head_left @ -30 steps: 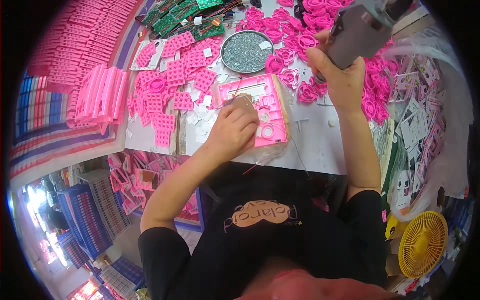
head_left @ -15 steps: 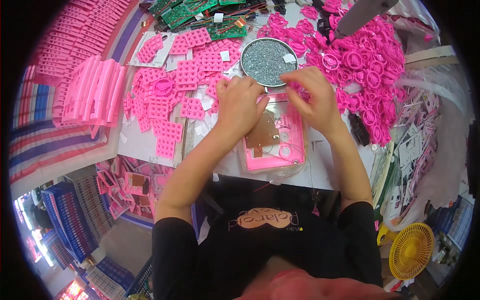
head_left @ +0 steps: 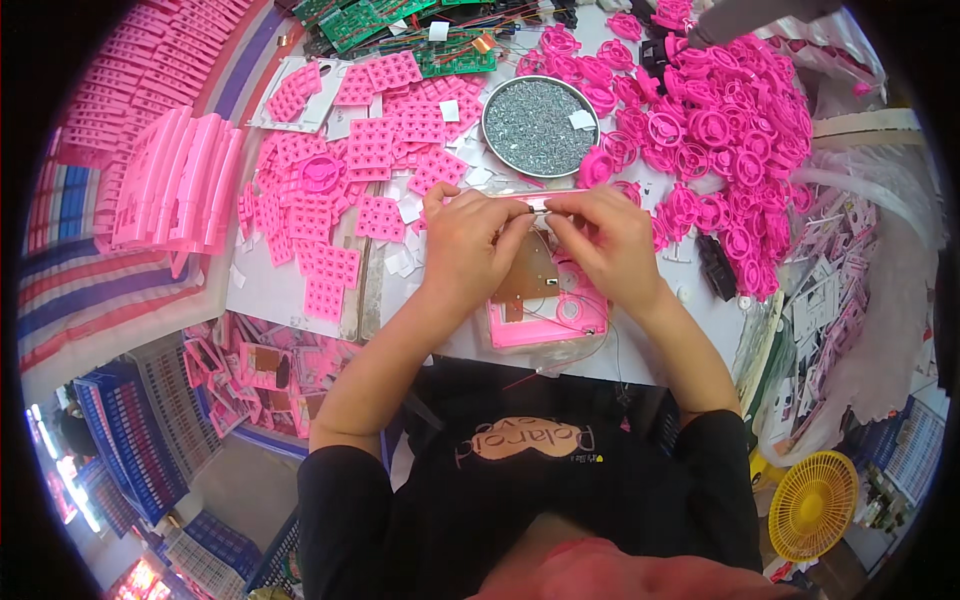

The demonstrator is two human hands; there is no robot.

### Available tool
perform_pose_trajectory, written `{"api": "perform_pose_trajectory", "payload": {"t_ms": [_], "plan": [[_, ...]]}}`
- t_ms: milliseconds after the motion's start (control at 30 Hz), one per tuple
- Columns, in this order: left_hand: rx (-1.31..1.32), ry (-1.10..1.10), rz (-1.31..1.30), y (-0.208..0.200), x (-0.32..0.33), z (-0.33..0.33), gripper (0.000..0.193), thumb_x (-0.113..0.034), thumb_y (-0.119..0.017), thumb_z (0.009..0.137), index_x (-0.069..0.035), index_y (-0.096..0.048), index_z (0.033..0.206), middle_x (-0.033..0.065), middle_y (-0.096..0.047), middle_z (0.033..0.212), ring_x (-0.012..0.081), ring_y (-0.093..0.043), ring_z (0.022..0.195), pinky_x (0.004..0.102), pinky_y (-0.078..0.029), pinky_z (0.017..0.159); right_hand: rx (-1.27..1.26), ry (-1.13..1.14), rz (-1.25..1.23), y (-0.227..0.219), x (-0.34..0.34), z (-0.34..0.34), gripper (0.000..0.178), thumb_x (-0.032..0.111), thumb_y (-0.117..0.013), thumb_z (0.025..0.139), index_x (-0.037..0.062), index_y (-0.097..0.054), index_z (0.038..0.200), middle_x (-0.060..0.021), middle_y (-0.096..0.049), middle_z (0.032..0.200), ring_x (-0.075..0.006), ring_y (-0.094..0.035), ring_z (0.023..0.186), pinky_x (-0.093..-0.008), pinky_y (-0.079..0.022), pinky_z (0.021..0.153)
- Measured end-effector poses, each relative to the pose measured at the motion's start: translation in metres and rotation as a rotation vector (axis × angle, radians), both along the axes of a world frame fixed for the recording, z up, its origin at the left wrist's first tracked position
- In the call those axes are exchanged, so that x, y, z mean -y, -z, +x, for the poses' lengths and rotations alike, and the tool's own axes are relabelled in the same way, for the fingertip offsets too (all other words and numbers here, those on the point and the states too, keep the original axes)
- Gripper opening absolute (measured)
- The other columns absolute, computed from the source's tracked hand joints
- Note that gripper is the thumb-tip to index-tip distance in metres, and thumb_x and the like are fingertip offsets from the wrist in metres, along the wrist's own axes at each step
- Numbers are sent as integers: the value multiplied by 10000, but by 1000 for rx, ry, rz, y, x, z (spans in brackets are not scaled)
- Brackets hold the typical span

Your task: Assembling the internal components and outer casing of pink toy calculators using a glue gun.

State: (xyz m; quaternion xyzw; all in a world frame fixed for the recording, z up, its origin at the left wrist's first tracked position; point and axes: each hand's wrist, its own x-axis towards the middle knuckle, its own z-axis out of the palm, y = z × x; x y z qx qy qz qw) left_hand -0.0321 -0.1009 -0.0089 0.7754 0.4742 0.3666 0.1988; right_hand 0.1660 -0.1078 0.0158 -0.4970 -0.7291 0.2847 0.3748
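My left hand (head_left: 465,245) and my right hand (head_left: 612,240) meet fingertip to fingertip over the top of an open pink plastic casing (head_left: 545,335). Both are closed in a pinch around a small dark piece with a light metallic part (head_left: 538,210), too small to name. A brown circuit board (head_left: 530,272) with thin wires lies inside the casing, and one wire trails past its near edge. My hands cover part of the casing's upper end. Just beyond them stands a round metal dish (head_left: 541,176) filled with small grey screws (head_left: 535,125).
Pink button pads (head_left: 372,145) lie heaped to the left, among white paper squares. Pink ring-shaped parts (head_left: 710,130) are piled at right beside a black part (head_left: 716,265). Green circuit boards (head_left: 360,25) lie at the back. Stacked pink casings (head_left: 180,185) stand far left.
My right hand has moved left and down from the dish's edge to meet my left hand. Now the fingertips of both hands pinch the small piece together.
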Motion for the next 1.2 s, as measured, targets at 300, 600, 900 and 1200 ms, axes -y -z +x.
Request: {"api": "perform_pose_trajectory", "payload": {"t_ms": [300,600,900,1200], "plan": [[-85,178,226,4,-4,-8,67,-150,-734,847,-110,-705,892,27,-672,779,213,-609,748,416,-346,906,-1,-82,28,-7,9,6,218,72,-722,809,25,-711,1022,-127,-702,946,-308,-647,880,-408,-502,803],[105,30,-142,1,-5,-8,84,-137,-702,881,-67,-734,914,43,-700,771,197,-631,738,372,-397,850,-58,81,-41,-26,-21,8,202,118,-708,825,47,-721,1013,-112,-692,937,-283,-637,853,-404,-492,814],[161,24,-167,4,7,-5,79,-135,-751,849,-68,-711,867,13,-642,656,161,-574,614,355,-395,841,486,671,95,70,-302,15,463,198,-763,767,17,-618,1168,-243,-689,1097,-417,-657,1051,-493,-523,889],[135,10,49,7,4,-1,44,-106,-716,859,-73,-710,887,48,-675,761,209,-604,694,382,-378,861,496,643,339,40,-295,34,326,322,-708,826,72,-715,1034,-165,-730,975,-373,-690,913,-469,-533,813]]}}
